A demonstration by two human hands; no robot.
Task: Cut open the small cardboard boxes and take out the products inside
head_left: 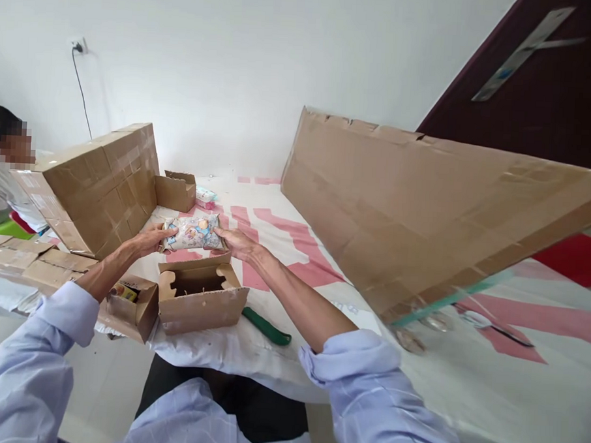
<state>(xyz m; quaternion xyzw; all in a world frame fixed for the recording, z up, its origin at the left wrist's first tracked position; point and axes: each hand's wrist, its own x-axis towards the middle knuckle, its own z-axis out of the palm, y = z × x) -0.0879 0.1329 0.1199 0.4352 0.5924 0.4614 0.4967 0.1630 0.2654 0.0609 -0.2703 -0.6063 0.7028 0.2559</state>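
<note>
Between my two hands is a soft tissue pack (193,233) with a pale cartoon print, held level by its ends. My left hand (152,239) grips the left end, thumb on top. At the right end, my right hand (238,242) pinches the wrapper. Just below the pack stands an open cardboard box (201,312) with cut-out flaps; its inside is dark. A smaller open box (142,313) to its left contains a yellow and black item (124,292). Right of the middle box lies a dark green, long, narrow object (267,327).
A tall cardboard partition (101,180) rises at left, with a person (6,189) behind it. Another large cardboard panel (423,214) slants across the right. At the back are a small open box (175,191) and a pink-and-white packet (205,197). Glasses (477,320) lie under the right panel.
</note>
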